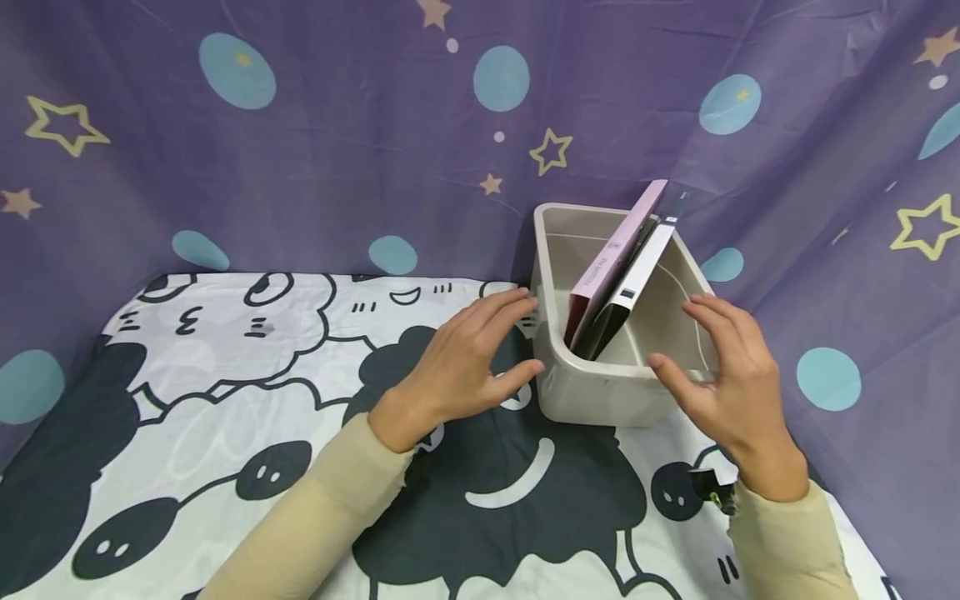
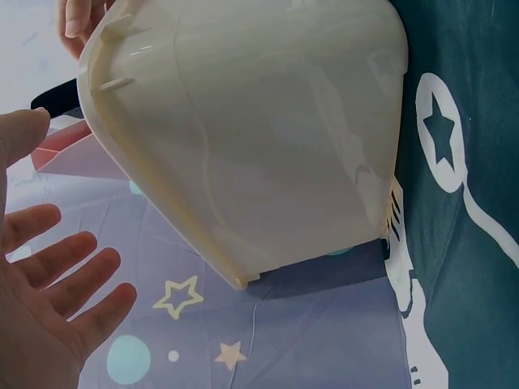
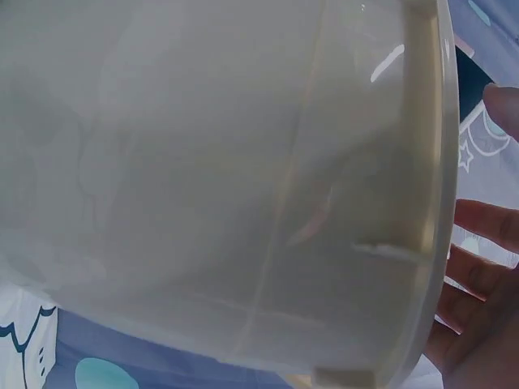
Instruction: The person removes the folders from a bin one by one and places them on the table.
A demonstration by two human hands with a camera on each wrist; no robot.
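A beige plastic bin stands on the sheep-print cloth. Inside it lean two flat file cases side by side, a pink one with small print on its spine and a black-and-white one; their upper ends rise above the back rim. My left hand hovers at the bin's left side, fingers spread and nothing held. The left wrist view shows its fingers apart from the wall. On the other side, my right hand has its thumb over the front rim and its extended fingers by the right rim.
A purple curtain with stars and blue dots hangs right behind the bin and along its right side. The black-and-white cloth spreads out to the left and in front.
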